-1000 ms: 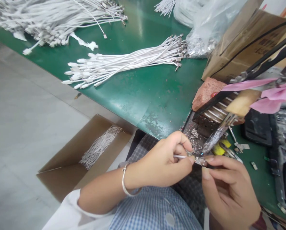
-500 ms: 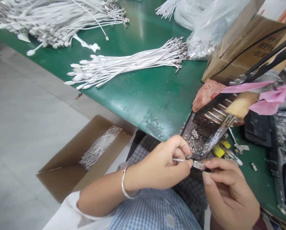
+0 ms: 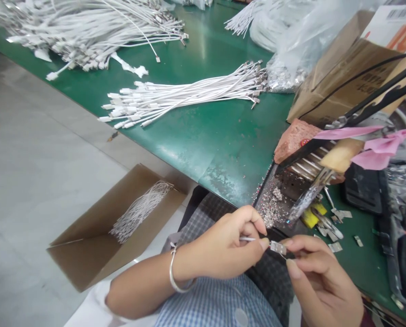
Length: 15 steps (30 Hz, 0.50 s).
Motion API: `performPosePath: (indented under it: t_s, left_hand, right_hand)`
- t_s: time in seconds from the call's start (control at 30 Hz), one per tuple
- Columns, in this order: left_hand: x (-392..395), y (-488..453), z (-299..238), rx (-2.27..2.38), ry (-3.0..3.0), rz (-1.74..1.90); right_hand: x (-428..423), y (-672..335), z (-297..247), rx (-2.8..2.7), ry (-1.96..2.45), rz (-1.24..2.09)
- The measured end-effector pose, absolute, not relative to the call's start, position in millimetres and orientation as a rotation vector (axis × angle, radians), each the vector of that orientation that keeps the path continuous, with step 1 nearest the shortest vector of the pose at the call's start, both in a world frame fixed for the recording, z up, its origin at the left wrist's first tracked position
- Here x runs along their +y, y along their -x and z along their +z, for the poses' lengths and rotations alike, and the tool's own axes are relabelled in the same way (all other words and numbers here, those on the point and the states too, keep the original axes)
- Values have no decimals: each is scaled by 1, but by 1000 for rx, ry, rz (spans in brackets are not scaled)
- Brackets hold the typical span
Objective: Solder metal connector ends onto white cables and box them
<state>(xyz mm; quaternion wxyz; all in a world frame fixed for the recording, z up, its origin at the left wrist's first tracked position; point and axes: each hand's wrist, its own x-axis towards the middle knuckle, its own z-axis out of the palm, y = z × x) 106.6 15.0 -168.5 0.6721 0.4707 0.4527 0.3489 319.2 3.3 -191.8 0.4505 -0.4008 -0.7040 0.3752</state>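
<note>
My left hand (image 3: 223, 243), with a silver bangle on the wrist, pinches the end of a thin white cable (image 3: 247, 239) just below the table edge. My right hand (image 3: 320, 277) pinches the small metal connector (image 3: 278, 247) at that cable's tip. Both hands meet over my lap, close to a dark tray of metal scraps (image 3: 274, 204) and the tip of a soldering iron (image 3: 305, 200) resting above it.
A bundle of white cables (image 3: 182, 97) lies on the green table (image 3: 206, 136), with a larger heap (image 3: 80, 32) at the back left. A cardboard box (image 3: 346, 77), plastic bags and a brick (image 3: 293, 138) stand to the right. An open carton holding cables (image 3: 121, 222) sits on the floor.
Both hands have dropped slightly lower and toward me, still holding the cable end and connector together. The view has tilted down a little.
</note>
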Motion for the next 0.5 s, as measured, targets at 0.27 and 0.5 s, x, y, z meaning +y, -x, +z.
performPosePath:
  t_s: [0.27,0.5]
  left_hand:
    - [14,-106,-168,1022,-1055,773]
    - [13,-108,-169,1000,-1031,791]
  right_hand:
    - [1,-315,-189,-1720,1026,936]
    - [2,-319,-191,-1716,1025,918]
